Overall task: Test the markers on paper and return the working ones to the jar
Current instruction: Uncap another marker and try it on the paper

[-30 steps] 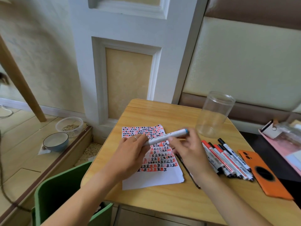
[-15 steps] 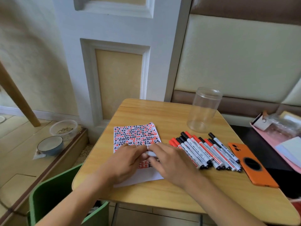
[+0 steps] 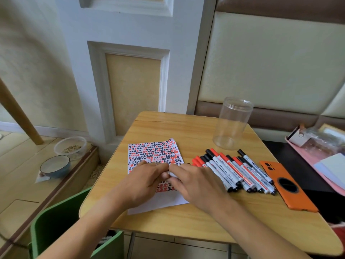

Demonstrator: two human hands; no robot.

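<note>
A white paper [image 3: 153,152] covered with red and black marks lies on the wooden table [image 3: 186,219]. My left hand [image 3: 146,179] and my right hand [image 3: 198,183] meet low over the paper, fingers curled round a white marker [image 3: 172,174] of which only a sliver shows between them. Several red- and black-capped markers [image 3: 239,171] lie in a row to the right of my right hand. The clear plastic jar [image 3: 232,124] stands upright and empty behind them.
An orange phone [image 3: 288,188] lies right of the markers near the table edge. A pink tray [image 3: 317,157] with clutter sits further right. A green chair [image 3: 54,230] stands at the front left; two bowls [image 3: 56,165] sit on the floor.
Both hands came down together from above the paper onto it. The marker, held up in plain sight a second ago, is now almost hidden between the hands.
</note>
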